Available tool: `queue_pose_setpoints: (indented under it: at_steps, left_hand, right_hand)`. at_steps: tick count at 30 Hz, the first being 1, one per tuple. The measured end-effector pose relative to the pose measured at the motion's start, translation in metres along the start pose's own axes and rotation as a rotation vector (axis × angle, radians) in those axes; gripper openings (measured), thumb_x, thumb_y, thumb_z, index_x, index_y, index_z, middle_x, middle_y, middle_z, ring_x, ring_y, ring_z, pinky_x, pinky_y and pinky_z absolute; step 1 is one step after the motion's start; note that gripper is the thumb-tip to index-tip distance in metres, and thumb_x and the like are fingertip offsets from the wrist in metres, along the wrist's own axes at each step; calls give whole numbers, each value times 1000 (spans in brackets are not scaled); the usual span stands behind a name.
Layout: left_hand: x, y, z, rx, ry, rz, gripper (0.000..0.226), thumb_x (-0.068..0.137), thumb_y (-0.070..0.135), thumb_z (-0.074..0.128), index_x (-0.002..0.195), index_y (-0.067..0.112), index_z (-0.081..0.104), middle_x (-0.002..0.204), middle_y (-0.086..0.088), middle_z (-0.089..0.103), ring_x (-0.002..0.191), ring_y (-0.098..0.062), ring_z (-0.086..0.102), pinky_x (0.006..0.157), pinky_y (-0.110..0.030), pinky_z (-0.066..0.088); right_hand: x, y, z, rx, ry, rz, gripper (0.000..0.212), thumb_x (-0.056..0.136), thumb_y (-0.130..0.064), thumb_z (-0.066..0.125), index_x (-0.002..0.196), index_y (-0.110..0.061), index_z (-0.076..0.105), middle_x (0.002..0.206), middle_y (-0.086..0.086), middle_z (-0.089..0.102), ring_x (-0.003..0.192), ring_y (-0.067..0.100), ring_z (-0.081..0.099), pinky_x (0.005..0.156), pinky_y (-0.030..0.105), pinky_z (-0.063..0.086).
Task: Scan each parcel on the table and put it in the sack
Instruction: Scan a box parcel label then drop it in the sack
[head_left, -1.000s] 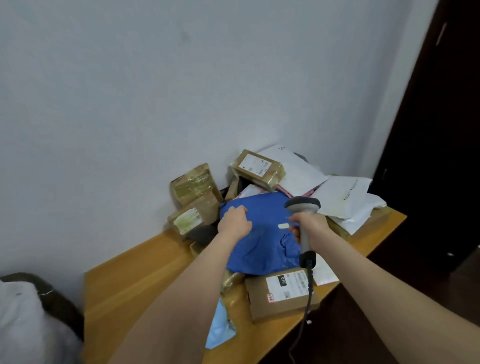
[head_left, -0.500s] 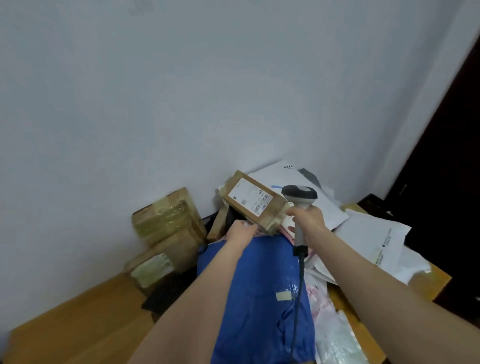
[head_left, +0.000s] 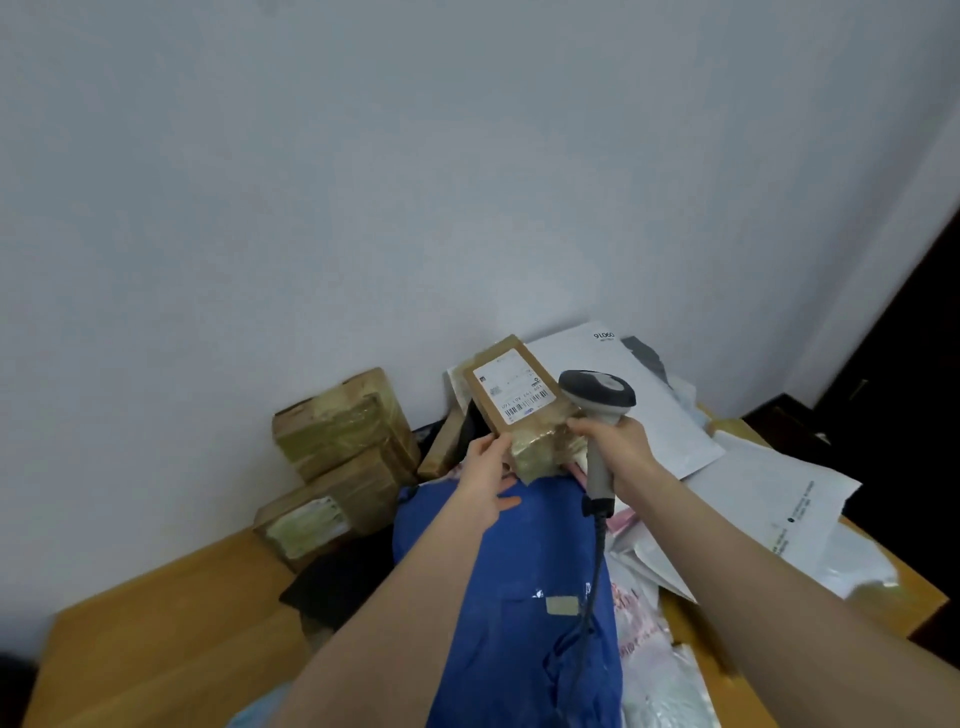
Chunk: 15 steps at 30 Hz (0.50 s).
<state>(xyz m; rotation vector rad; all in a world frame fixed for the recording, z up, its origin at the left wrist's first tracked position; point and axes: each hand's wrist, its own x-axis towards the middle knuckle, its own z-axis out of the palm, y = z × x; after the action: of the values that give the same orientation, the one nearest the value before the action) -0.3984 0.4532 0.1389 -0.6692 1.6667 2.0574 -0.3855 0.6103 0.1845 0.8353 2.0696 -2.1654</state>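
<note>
A brown cardboard parcel (head_left: 519, 400) with a white barcode label leans on top of the pile against the wall. My left hand (head_left: 485, 478) touches its lower left corner with straight fingers, thumb spread below. In my right hand (head_left: 618, 447) is the handle of a grey barcode scanner (head_left: 597, 392); its head sits just right of the label, and its cable hangs down over a blue plastic mailer (head_left: 519, 597) under my forearms. The sack is out of view.
Two taped brown boxes (head_left: 348, 421) (head_left: 322, 512) stack by the wall on the left. White and grey mailers (head_left: 670, 415) (head_left: 769, 525) spread to the right. A pink-printed bag (head_left: 644, 623) lies beside the blue one. The wooden table (head_left: 171, 623) shows at the left front; a dark doorway is on the right.
I have leaned in over the pile. My left hand moved off the blue mailer up to the labelled box, and my right hand brought the scanner up beside its label.
</note>
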Motion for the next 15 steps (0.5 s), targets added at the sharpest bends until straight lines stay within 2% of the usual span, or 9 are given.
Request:
queue_pose_setpoints:
  at_steps: [4, 6, 8, 10, 13, 15]
  left_hand:
    - [-35, -8, -18, -26, 30, 66, 47, 91, 25, 64, 132, 20, 42, 113, -9, 63, 100, -24, 63, 80, -40, 53]
    - [-56, -18, -27, -38, 45, 77, 46, 91, 21, 64, 133, 17, 45, 113, -6, 65, 100, -20, 63, 82, -39, 53]
    - [-77, -29, -32, -91, 57, 87, 38, 90, 17, 63, 127, 16, 54, 106, -1, 67, 97, -15, 63, 78, -36, 53]
    - [-100, -37, -37, -135, 78, 103, 30, 90, 14, 60, 120, 18, 59, 105, 1, 67, 97, -13, 63, 76, -33, 53]
    - [-133, -49, -51, -175, 103, 116, 22, 89, 19, 60, 111, 24, 62, 113, -1, 64, 103, -15, 60, 82, -34, 49]
    - [-151, -55, -63, -189, 67, 122, 34, 88, 24, 62, 121, 29, 57, 121, -7, 60, 111, -22, 57, 88, -38, 47]
  right_hand:
    - [-28, 5, -6, 41, -68, -15, 24, 78, -11, 76, 98, -2, 67, 81, 10, 67, 70, 22, 63, 61, 32, 52]
    - [-46, 11, -8, 61, -100, -37, 19, 78, -12, 77, 93, -5, 67, 86, 11, 69, 79, 26, 66, 77, 42, 58]
    - [-66, 15, -8, 63, -122, -66, 14, 79, -15, 77, 86, -10, 67, 88, 11, 70, 86, 27, 67, 88, 47, 56]
    - [-84, 17, -8, 70, -151, -95, 20, 79, -18, 78, 94, -9, 69, 92, 11, 71, 90, 28, 68, 90, 48, 55]
    - [-109, 21, -5, 78, -191, -110, 42, 78, -21, 79, 114, -3, 67, 108, 15, 71, 104, 32, 66, 95, 48, 52]
    - [-124, 28, -2, 73, -210, -110, 46, 76, -20, 80, 117, -3, 66, 112, 14, 70, 108, 32, 64, 98, 49, 50]
